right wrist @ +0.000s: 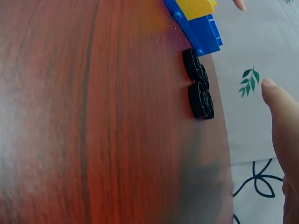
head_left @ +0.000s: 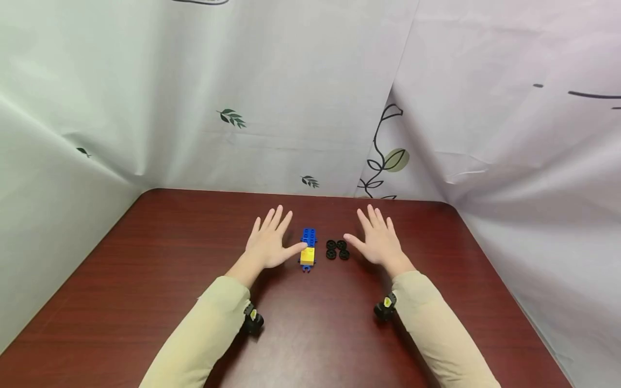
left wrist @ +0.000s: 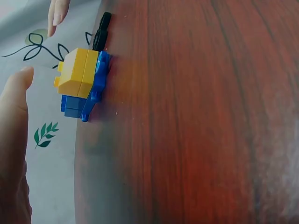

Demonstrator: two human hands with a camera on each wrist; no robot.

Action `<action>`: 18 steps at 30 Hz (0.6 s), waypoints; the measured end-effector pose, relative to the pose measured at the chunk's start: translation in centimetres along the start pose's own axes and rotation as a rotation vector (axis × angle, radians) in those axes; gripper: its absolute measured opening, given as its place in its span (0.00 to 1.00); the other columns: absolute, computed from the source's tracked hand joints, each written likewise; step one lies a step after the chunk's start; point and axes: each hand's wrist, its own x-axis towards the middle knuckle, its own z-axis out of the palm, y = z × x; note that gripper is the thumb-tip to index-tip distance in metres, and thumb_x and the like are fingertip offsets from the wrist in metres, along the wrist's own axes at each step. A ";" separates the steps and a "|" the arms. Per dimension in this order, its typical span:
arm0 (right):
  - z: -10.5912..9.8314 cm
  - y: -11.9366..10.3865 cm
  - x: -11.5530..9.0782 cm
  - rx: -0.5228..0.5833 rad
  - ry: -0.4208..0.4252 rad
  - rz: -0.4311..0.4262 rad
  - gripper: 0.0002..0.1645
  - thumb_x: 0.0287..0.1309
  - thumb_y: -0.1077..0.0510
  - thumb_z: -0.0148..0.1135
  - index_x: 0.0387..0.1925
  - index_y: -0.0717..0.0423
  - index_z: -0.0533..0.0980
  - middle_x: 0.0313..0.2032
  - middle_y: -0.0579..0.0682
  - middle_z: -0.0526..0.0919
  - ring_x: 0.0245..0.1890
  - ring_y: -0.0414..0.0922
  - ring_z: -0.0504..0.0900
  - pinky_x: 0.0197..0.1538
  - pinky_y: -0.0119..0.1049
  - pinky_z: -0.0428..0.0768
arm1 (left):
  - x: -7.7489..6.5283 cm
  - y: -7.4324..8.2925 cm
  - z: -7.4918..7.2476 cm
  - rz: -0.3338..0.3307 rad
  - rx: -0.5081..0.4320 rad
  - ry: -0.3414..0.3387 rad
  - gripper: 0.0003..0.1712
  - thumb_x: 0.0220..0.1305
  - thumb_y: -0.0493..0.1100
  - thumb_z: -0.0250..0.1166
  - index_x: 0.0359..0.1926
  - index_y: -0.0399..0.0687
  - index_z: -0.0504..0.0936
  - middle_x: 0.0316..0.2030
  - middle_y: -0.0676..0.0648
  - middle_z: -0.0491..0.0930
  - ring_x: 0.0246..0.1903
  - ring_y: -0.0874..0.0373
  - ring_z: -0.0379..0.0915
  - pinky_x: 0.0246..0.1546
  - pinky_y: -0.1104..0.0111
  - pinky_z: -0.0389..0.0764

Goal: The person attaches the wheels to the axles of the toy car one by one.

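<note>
A small toy vehicle body of blue and yellow building blocks stands on the table between the hands. Its yellow blocks sit on a blue base with side pegs. Just right of it, several black toy wheels lie flat in a tight cluster; the right wrist view shows the wheels near the blue end. My left hand is spread with straight fingers, its thumb tip overlapping the yellow blocks in the head view. The right hand, likewise spread and holding nothing, has its thumb near the wheels.
The dark red wooden table has rounded far corners. A pale cloth with leaf prints hangs behind it and along both sides. Each wrist carries a small black camera, one on the left and one on the right.
</note>
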 end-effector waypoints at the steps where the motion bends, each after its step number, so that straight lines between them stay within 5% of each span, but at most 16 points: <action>1: 0.0 -0.1 0.0 0.002 -0.002 -0.002 0.52 0.58 0.25 0.42 0.74 0.49 0.47 0.74 0.58 0.43 0.75 0.56 0.39 0.72 0.59 0.39 | 0.1 0.1 0.1 0.002 0.002 -0.008 0.57 0.52 0.83 0.40 0.75 0.60 0.40 0.75 0.48 0.35 0.75 0.48 0.31 0.71 0.45 0.37; 18: 1.4 -1.9 0.0 0.140 -0.066 -0.031 0.50 0.57 0.32 0.55 0.72 0.55 0.54 0.70 0.60 0.57 0.71 0.57 0.54 0.71 0.58 0.52 | 0.6 1.0 1.4 0.093 -0.148 -0.043 0.65 0.43 0.79 0.60 0.75 0.52 0.46 0.74 0.45 0.46 0.73 0.46 0.41 0.70 0.44 0.48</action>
